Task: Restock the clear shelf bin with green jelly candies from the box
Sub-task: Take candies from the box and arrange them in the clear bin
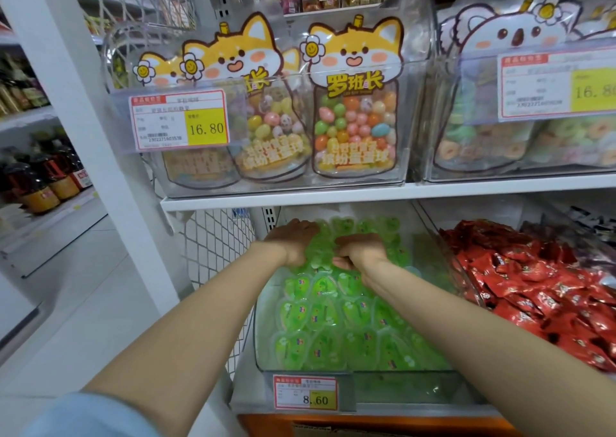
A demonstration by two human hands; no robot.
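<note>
1. Head view, centre of frame: left hand (293, 239) and right hand (361, 249) lie palm-down on the green jelly candies (333, 320) heaped in the clear bin (400, 386), probably to level the heap.
2. The fingers bend into the heap and their tips are hidden, so the grip cannot be told.

A shop: white shelves (333, 199), yellow price tags (179, 120), clear bins (400, 386) of packaged sweets (355, 126), bottled goods (43, 183).

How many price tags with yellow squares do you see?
3 price tags. One on the top left bin, one on the top right bin, cut off by the picture edge, and one on the green candy bin below. Others may be hidden.
</note>
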